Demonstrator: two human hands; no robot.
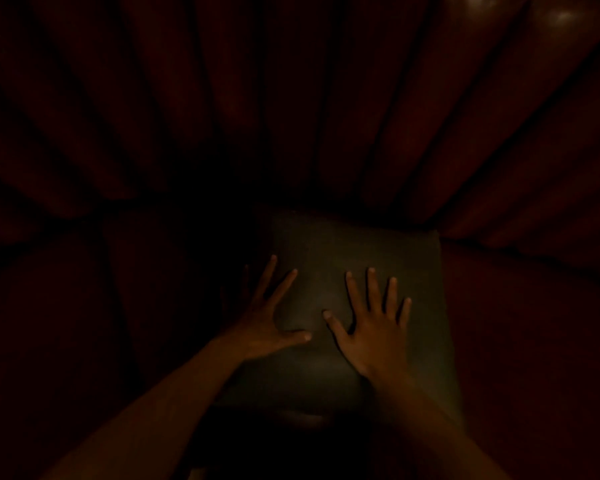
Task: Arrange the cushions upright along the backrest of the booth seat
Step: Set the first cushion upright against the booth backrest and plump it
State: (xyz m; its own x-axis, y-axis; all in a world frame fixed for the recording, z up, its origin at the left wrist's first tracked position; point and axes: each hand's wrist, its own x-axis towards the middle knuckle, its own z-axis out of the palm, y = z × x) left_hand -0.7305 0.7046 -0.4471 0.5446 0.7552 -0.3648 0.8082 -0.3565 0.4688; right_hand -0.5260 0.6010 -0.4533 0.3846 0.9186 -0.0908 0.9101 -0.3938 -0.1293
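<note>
The scene is very dim, lit in deep red-brown. A booth seat (534, 341) of dark reddish padded material fills the lower part of the view, and its backrest (395, 116) rises behind in long vertical channels, with two small glints of light on the upholstery at the upper right. No labels or writing can be read anywhere (the gloom hides most fine detail).

One cushion (354, 244), a muted olive-grey with a smooth cover, sits at the middle of the view, its top edge meeting the foot of the backrest; whether it stands upright or lies sloped I cannot tell.

The left hand (267, 323) rests on the cushion's left part with fingers spread straight, gripping nothing. The right hand (374, 327) lies flat on the cushion's face, fingers likewise splayed and straight.
</note>
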